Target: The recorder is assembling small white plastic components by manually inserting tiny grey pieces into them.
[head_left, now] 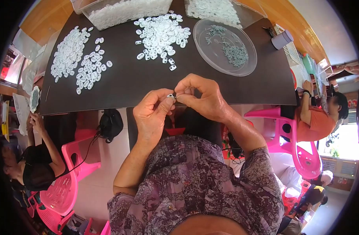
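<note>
Just past the table's front edge, my left hand (149,111) pinches a small white plastic piece (170,96) with dark holes between thumb and fingers. My right hand (206,97) meets it from the right, its thumb and fingertips closed at the piece's edge; whatever is between them is too small to make out. Ahead on the table lies a heap of similar white pieces (162,35) with holes. A clear round lid (211,58) to the right carries small grey-green parts (236,55). On the left are rounded white oval pieces (91,68) in a loose group.
A larger pile of white pieces (68,53) lies at the far left of the dark table (124,86). Clear bins (124,15) of white parts stand at the back. A grey-lidded jar (282,40) is at the right. People sit on both sides, near pink chairs (72,172).
</note>
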The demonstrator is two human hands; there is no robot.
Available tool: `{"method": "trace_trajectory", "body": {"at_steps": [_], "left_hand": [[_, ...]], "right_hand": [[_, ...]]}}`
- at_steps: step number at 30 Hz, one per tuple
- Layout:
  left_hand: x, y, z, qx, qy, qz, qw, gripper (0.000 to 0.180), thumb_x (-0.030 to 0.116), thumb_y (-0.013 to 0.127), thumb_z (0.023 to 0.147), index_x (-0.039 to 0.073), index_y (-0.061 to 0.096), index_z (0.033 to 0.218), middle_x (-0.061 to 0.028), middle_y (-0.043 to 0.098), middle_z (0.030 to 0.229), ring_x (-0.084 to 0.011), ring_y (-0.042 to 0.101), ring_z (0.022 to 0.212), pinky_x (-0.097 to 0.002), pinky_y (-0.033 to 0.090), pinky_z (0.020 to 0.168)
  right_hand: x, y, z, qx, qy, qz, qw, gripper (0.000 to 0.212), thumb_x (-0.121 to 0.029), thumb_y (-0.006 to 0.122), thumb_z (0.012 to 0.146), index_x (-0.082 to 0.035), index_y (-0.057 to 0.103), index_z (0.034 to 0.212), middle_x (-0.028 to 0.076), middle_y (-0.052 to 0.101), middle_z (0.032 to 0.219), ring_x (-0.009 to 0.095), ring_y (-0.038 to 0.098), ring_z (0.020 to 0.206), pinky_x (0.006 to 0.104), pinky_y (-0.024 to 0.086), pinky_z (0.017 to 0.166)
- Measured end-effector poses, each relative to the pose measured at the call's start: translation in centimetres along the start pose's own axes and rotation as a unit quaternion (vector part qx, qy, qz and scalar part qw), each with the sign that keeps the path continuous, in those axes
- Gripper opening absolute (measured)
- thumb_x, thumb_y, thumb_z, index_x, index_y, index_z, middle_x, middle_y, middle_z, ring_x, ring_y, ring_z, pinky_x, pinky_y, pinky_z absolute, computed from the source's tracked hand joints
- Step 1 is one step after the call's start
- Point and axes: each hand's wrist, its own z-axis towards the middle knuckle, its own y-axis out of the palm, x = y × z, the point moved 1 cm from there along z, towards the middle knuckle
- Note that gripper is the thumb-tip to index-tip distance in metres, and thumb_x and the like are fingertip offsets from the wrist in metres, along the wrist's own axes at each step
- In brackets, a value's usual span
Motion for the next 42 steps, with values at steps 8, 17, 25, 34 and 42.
{"method": "trace_trajectory", "body": {"at_steps": [8, 17, 25, 34, 42], "left_hand": [[-0.1, -0.2, -0.2, -0.004, 0.007, 0.019, 1.000, 0.015, 0.003, 0.062, 0.084, -0.004, 0.062, 0.097, -0.0044, 0.062, 0.081, -0.0079, 0.058, 0.067, -0.0191, 0.049, 0.059], [-0.1, -0.5, -0.3, -0.016, 0.016, 0.045, 0.999, 0.015, 0.004, 0.062, 0.084, -0.004, 0.062, 0.096, -0.0040, 0.062, 0.081, -0.0073, 0.057, 0.067, -0.0185, 0.048, 0.059], [-0.2, -0.4, -0.4, -0.013, 0.040, 0.099, 0.994, 0.013, 0.005, 0.062, 0.084, -0.004, 0.064, 0.093, -0.0031, 0.060, 0.079, -0.0069, 0.056, 0.066, -0.0185, 0.048, 0.058], [-0.1, -0.5, -0.1, 0.028, 0.016, 0.036, 0.999, 0.011, -0.002, 0.060, 0.083, -0.004, 0.064, 0.094, -0.0034, 0.058, 0.079, -0.0064, 0.055, 0.064, -0.0188, 0.046, 0.056], [-0.5, -0.7, -0.2, 0.033, 0.013, 0.034, 0.999, 0.018, 0.003, 0.059, 0.086, -0.006, 0.061, 0.101, -0.0051, 0.062, 0.084, -0.0075, 0.057, 0.068, -0.0201, 0.049, 0.059]], "right_hand": [[0.1, 0.3, 0.0, -0.003, 0.000, 0.016, 1.000, 0.011, -0.001, 0.064, 0.077, 0.000, 0.060, 0.087, -0.001, 0.056, 0.073, 0.005, 0.049, 0.066, 0.0217, 0.041, 0.060], [0.1, 0.6, 0.1, -0.010, 0.014, 0.022, 1.000, 0.010, -0.002, 0.064, 0.077, 0.000, 0.060, 0.086, -0.001, 0.056, 0.071, 0.005, 0.049, 0.065, 0.0217, 0.041, 0.059], [0.2, 0.8, 0.0, -0.019, 0.030, 0.031, 0.999, 0.010, -0.002, 0.064, 0.078, 0.000, 0.060, 0.087, -0.001, 0.057, 0.072, 0.004, 0.051, 0.066, 0.0211, 0.042, 0.059], [0.9, 1.8, 0.5, 0.001, 0.089, 0.138, 0.986, 0.009, 0.000, 0.062, 0.080, 0.000, 0.059, 0.088, 0.000, 0.058, 0.075, 0.004, 0.054, 0.066, 0.0204, 0.043, 0.058], [1.1, 2.3, 0.7, 0.048, -0.111, -0.106, 0.987, 0.006, 0.000, 0.058, 0.078, -0.002, 0.059, 0.084, 0.008, 0.054, 0.075, 0.020, 0.053, 0.070, 0.0306, 0.042, 0.064]]}}
